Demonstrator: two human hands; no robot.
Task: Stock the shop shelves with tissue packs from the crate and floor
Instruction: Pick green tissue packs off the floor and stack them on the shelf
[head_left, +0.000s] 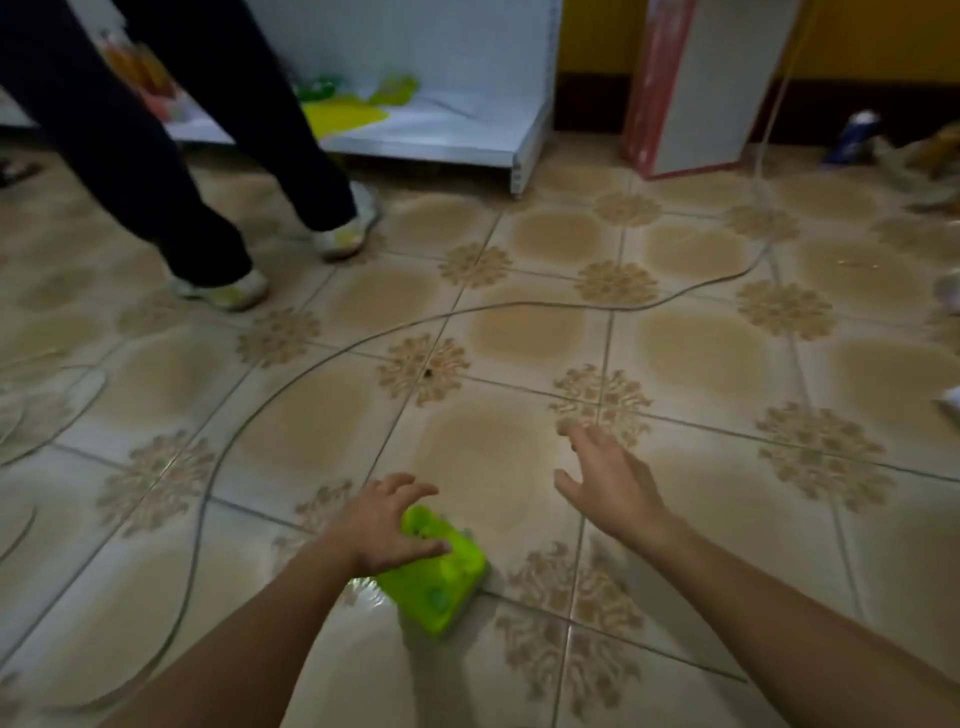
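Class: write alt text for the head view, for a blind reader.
A left hand grips a green tissue pack on the tiled floor; the right hand hovers open beside it. Someone's legs stand by a white shelf.

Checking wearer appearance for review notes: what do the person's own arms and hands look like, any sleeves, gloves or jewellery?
The left hand and right hand are ungloved, on arms bare to the frame's edge, with no sleeve in view. No watch, bracelet or ring shows, though the picture is soft and a thin ring could be missed.
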